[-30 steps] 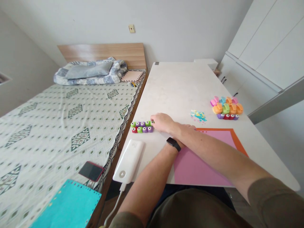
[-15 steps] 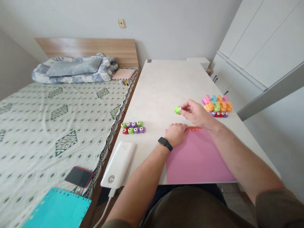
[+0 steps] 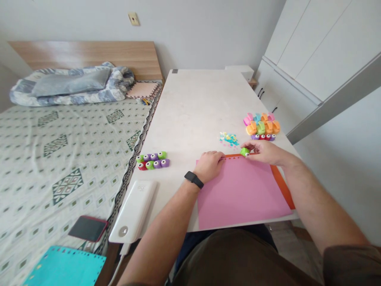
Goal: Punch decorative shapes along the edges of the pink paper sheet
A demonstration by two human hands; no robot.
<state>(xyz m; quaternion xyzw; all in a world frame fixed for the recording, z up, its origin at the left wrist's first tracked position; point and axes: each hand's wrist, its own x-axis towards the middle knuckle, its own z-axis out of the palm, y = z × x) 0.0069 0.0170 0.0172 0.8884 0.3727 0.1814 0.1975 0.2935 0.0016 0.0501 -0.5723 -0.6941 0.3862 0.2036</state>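
Note:
My right hand (image 3: 264, 151) pinches a small green paper punch (image 3: 245, 151) at the far edge of the orange sheet (image 3: 284, 186), which lies under a pink sheet (image 3: 238, 194). My left hand (image 3: 210, 165), with a black band on its wrist, rests curled on the pink sheet's far left corner and presses it down. A row of small green, purple and red punches (image 3: 152, 160) lies to the left on the white table (image 3: 193, 111). Loose paper confetti (image 3: 228, 139) lies just beyond my hands.
A cluster of bigger pink, orange and green punches (image 3: 262, 126) sits at the table's right edge. A white power bank (image 3: 133, 210) with a cable lies at the near left corner. On the bed left of the table are a phone (image 3: 87, 228) and a turquoise sheet (image 3: 64, 268).
My right hand took a green punch from the left row, carried it rightward across the table and brought it down onto the orange sheet's far edge. My left hand stayed on the pink sheet.

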